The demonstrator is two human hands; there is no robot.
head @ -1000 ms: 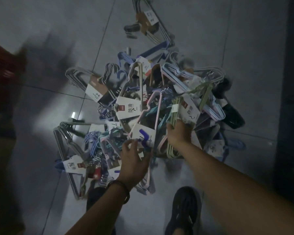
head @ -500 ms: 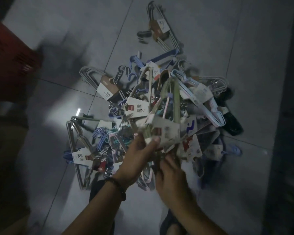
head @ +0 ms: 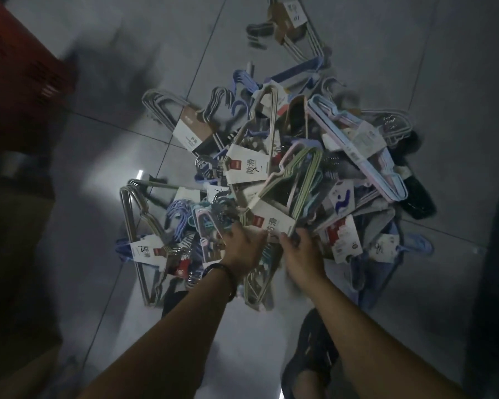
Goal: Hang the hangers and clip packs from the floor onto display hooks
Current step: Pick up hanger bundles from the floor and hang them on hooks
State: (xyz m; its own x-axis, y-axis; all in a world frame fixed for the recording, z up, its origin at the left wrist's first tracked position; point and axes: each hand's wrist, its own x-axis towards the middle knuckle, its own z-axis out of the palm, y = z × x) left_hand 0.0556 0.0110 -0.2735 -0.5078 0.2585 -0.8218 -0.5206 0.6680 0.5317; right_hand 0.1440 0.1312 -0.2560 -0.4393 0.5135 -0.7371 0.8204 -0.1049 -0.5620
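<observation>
Here the left hand [head: 244, 250] and right hand [head: 301, 256], side by side, both grip the labelled end of the green hanger pack [head: 300, 185]; its long axis runs away beyond the fingers, over the pile [head: 244, 169].

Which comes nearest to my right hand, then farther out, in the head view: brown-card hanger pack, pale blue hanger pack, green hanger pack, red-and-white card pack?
1. green hanger pack, gripped by the right hand.
2. red-and-white card pack, just to its right.
3. pale blue hanger pack, upper right of the pile.
4. brown-card hanger pack, apart at the top.
</observation>
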